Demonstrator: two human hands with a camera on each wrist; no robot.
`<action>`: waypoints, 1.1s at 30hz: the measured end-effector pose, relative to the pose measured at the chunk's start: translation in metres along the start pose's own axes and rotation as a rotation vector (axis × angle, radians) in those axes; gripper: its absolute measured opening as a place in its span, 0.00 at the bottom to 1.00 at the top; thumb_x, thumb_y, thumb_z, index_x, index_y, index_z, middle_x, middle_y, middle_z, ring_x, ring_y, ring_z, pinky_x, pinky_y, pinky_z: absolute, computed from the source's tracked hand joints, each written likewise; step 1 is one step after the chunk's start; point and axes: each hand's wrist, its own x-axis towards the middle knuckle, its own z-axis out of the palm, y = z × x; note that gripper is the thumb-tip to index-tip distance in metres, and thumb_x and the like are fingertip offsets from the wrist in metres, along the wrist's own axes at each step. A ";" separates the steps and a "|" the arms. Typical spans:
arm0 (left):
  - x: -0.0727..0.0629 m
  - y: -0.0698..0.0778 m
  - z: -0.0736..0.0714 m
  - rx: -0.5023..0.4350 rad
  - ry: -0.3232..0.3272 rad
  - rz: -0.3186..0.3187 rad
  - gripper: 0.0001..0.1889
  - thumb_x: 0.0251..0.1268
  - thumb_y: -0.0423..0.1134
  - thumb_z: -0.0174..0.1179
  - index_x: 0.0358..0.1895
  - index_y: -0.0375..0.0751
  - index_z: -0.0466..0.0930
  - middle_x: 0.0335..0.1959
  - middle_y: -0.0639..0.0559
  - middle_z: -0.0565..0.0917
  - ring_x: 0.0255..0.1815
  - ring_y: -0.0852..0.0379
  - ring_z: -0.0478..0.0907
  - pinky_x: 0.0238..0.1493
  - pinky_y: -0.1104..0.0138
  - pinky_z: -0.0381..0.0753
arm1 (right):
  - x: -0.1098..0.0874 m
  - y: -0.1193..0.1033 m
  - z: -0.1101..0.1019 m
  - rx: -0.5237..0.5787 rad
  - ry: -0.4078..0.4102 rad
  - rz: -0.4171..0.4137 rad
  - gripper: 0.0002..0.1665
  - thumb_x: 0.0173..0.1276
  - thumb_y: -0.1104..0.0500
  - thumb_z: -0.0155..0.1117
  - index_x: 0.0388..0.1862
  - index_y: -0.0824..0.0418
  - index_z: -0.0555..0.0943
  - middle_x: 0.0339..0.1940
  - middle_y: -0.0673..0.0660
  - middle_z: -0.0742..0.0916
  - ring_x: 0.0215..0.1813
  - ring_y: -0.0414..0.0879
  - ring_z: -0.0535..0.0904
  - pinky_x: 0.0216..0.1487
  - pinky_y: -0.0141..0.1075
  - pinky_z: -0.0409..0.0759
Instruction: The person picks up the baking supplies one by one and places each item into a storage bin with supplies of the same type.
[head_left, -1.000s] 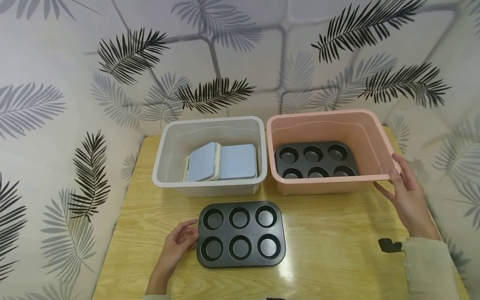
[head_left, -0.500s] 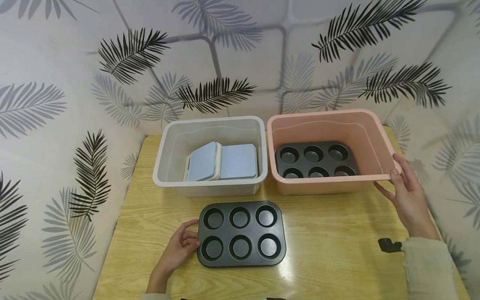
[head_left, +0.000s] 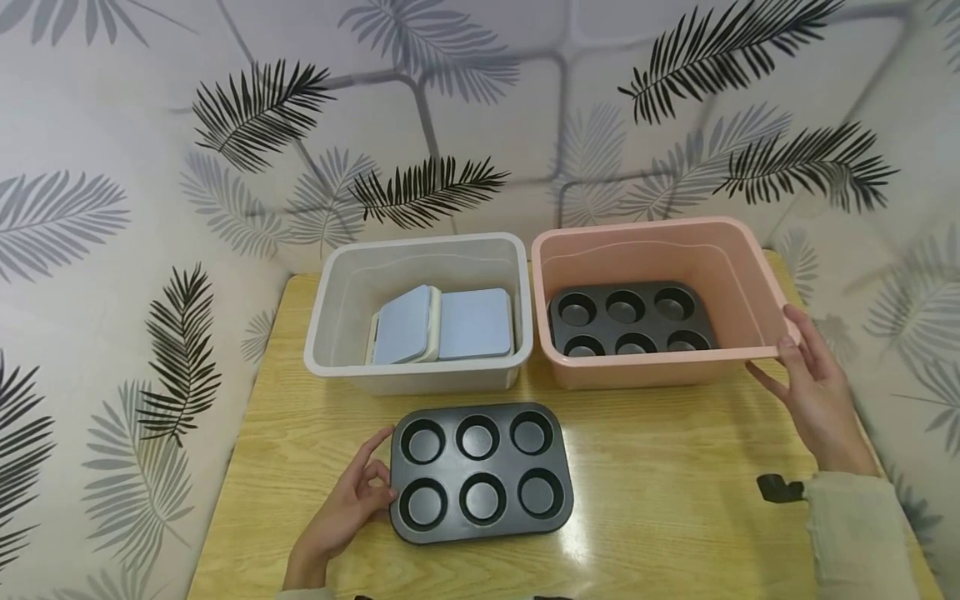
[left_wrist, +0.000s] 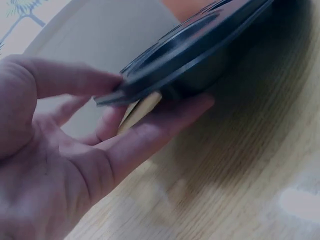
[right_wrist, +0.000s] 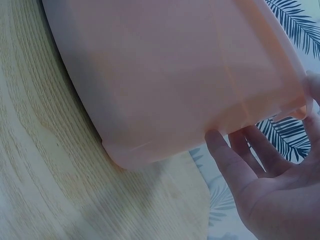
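My left hand [head_left: 347,505] pinches the left edge of a dark six-cup muffin tin [head_left: 480,471]. In the left wrist view the thumb lies on top of the tin's rim [left_wrist: 142,92] and fingers reach beneath it, with that side tilted up off the wood. My right hand [head_left: 819,400] holds the front right corner of a pink plastic bin [head_left: 652,362], thumb over the rim and fingers below, as the right wrist view shows. Inside that bin lies a second muffin tin [head_left: 630,317], its front part hidden by the bin's wall.
A pale grey bin [head_left: 420,371] stands left of the pink one, close beside it. It holds several flat light-blue and cream box-like items [head_left: 474,323]. Both bins stand on a wooden table [head_left: 660,483] against a leaf-patterned wall covering [head_left: 465,108].
My left hand has taken hold of the near muffin tin and raised its left side slightly. The right hand stays on the pink bin's corner.
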 end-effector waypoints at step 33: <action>0.007 0.007 0.002 -0.161 -0.248 0.082 0.53 0.75 0.16 0.54 0.92 0.50 0.35 0.77 0.44 0.78 0.65 0.49 0.87 0.58 0.56 0.92 | 0.001 0.001 0.001 -0.021 -0.003 -0.008 0.36 0.90 0.55 0.52 0.91 0.41 0.58 0.94 0.51 0.51 0.73 0.36 0.73 0.54 0.25 0.88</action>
